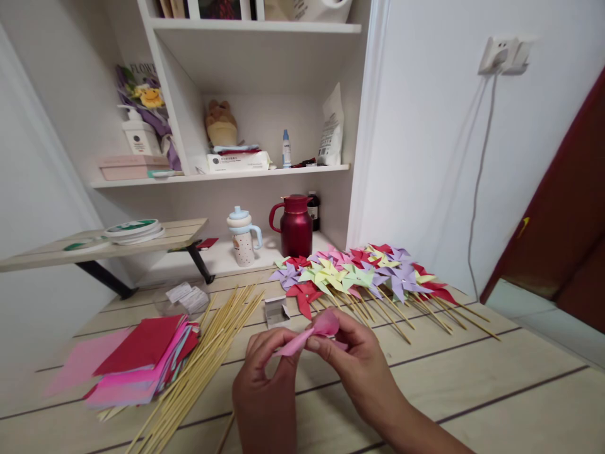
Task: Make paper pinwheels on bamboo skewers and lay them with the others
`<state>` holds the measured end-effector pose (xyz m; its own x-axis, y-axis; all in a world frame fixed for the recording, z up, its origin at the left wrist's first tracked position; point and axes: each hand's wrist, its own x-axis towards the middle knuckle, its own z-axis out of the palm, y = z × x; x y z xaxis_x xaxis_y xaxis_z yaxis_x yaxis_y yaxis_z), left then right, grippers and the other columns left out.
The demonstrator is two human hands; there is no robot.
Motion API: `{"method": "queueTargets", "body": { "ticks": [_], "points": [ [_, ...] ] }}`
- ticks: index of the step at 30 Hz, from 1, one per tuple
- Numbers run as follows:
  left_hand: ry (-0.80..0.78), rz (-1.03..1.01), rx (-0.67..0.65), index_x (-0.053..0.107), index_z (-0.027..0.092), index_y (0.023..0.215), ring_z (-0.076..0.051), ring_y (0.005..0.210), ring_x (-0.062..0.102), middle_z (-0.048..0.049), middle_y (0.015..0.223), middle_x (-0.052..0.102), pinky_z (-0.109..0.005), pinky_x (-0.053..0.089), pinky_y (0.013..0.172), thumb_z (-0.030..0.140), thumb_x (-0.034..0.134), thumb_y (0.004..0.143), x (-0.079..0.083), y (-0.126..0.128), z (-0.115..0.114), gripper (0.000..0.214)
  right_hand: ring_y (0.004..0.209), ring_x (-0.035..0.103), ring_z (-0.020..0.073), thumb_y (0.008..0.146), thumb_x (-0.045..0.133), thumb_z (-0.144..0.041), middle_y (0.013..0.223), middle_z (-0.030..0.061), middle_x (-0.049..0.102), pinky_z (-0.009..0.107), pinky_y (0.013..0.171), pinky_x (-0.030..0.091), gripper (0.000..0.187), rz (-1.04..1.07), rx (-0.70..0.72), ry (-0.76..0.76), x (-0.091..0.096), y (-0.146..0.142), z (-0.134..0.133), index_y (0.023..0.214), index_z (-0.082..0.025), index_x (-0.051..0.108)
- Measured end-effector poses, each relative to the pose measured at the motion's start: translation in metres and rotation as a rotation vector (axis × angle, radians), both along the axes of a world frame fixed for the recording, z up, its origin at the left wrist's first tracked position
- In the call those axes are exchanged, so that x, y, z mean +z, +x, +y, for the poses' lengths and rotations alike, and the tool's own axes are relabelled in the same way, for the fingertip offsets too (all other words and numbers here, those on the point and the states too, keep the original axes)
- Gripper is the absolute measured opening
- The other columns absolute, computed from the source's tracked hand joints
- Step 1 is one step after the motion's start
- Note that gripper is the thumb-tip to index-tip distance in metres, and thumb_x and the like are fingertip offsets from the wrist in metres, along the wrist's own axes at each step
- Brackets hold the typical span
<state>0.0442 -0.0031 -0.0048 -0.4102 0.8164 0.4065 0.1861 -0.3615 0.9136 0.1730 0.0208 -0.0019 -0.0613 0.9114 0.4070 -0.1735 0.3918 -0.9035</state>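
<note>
The pink paper point(326, 325) is a thin, light sheet, bent over on itself, with a rounded curl at the top and a flatter pointed corner sticking out to the left; fingers hide its middle. It is held up above the near part of the desk point(472, 391). The left hand point(265, 384) and right hand point(357, 353) are close together, both pinching it between thumb and fingers.

Just beyond them sits a small open box point(276, 312), partly covered by the left hand. Farther back, a heap of pinwheels point(359, 275) in red, purple, yellow, green and pink lies with its sticks pointing toward the near right. Left of the hands, loose wooden sticks point(198, 372) spread in a long bundle, next to a stack of coloured paper point(142, 347). Behind stand a dark red jug point(296, 230) and a spotted cup point(244, 243).
</note>
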Motion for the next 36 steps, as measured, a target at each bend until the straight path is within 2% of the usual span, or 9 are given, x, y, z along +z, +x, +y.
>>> {"method": "queueTargets", "body": {
  "ticks": [15, 17, 20, 24, 26, 29, 32, 36],
  "points": [
    [0.032, 0.039, 0.007, 0.075, 0.025, 0.073, -0.018, 0.079, 0.066, 0.0001, 0.078, 0.072, -0.026, 0.051, 0.074, 0.030, 0.074, 0.072, -0.001, -0.003, 0.001, 0.005, 0.076, 0.056, 0.0150, 0.078, 0.076, -0.027, 0.077, -0.0027, 0.061, 0.026, 0.070, 0.044, 0.011, -0.038, 0.033, 0.044, -0.001, 0.002, 0.001, 0.075, -0.023, 0.066],
    [0.082, 0.084, 0.017, 0.074, 0.026, 0.072, -0.017, 0.077, 0.066, 0.0017, 0.077, 0.072, -0.025, 0.051, 0.072, 0.026, 0.072, 0.073, -0.003, -0.004, 0.001, 0.002, 0.076, 0.056, 0.0151, 0.078, 0.076, -0.028, 0.077, -0.0024, 0.061, 0.025, 0.069, 0.045, 0.013, -0.043, 0.020, 0.044, -0.002, 0.002, 0.000, 0.074, -0.023, 0.065],
    [0.245, 0.213, 0.045, 0.071, 0.026, 0.074, -0.015, 0.078, 0.066, 0.0040, 0.078, 0.071, -0.023, 0.050, 0.073, 0.016, 0.068, 0.073, -0.004, -0.005, 0.001, 0.011, 0.074, 0.057, 0.0150, 0.080, 0.075, -0.027, 0.076, -0.0019, 0.062, 0.025, 0.067, 0.046, 0.015, -0.077, -0.034, 0.106, -0.001, 0.004, -0.002, 0.073, -0.022, 0.063],
    [0.529, 0.480, 0.071, 0.067, 0.026, 0.083, -0.014, 0.078, 0.065, 0.0056, 0.080, 0.072, -0.024, 0.048, 0.077, 0.013, 0.065, 0.077, 0.002, -0.014, -0.001, 0.014, 0.075, 0.060, 0.0153, 0.083, 0.070, -0.021, 0.077, -0.0011, 0.063, 0.025, 0.068, 0.048, 0.005, -0.143, -0.113, 0.351, 0.001, 0.008, -0.004, 0.080, -0.024, 0.067],
    [0.608, 0.651, 0.069, 0.066, 0.026, 0.087, -0.013, 0.077, 0.065, 0.0059, 0.082, 0.073, -0.025, 0.045, 0.081, 0.014, 0.065, 0.078, 0.006, -0.021, -0.002, 0.015, 0.077, 0.061, 0.0155, 0.084, 0.067, -0.017, 0.078, -0.0009, 0.064, 0.025, 0.070, 0.049, 0.008, -0.161, -0.126, 0.452, 0.001, 0.009, -0.004, 0.085, -0.025, 0.067],
    [0.653, 0.837, 0.065, 0.066, 0.026, 0.092, -0.014, 0.078, 0.066, 0.0049, 0.086, 0.074, -0.027, 0.042, 0.086, 0.013, 0.064, 0.079, 0.009, -0.029, -0.005, 0.019, 0.080, 0.061, 0.0163, 0.084, 0.066, -0.013, 0.079, -0.0006, 0.064, 0.026, 0.071, 0.050, 0.013, -0.181, -0.143, 0.518, -0.001, 0.010, -0.004, 0.086, -0.025, 0.065],
    [0.648, 0.845, 0.097, 0.066, 0.026, 0.094, -0.016, 0.079, 0.065, 0.0030, 0.087, 0.075, -0.030, 0.041, 0.088, 0.013, 0.059, 0.080, 0.007, -0.028, -0.007, 0.021, 0.082, 0.061, 0.0170, 0.083, 0.065, -0.010, 0.080, -0.0001, 0.063, 0.027, 0.073, 0.050, 0.015, -0.188, -0.146, 0.543, -0.002, 0.011, -0.005, 0.087, -0.025, 0.064],
    [0.663, 0.752, 0.166, 0.065, 0.024, 0.091, -0.016, 0.076, 0.063, 0.0012, 0.083, 0.074, -0.034, 0.039, 0.088, 0.018, 0.054, 0.088, 0.002, -0.018, -0.009, 0.013, 0.083, 0.062, 0.0175, 0.082, 0.063, -0.008, 0.082, 0.0008, 0.063, 0.027, 0.073, 0.051, 0.018, -0.190, -0.142, 0.557, -0.002, 0.010, -0.008, 0.089, -0.024, 0.063]
  ]
}}
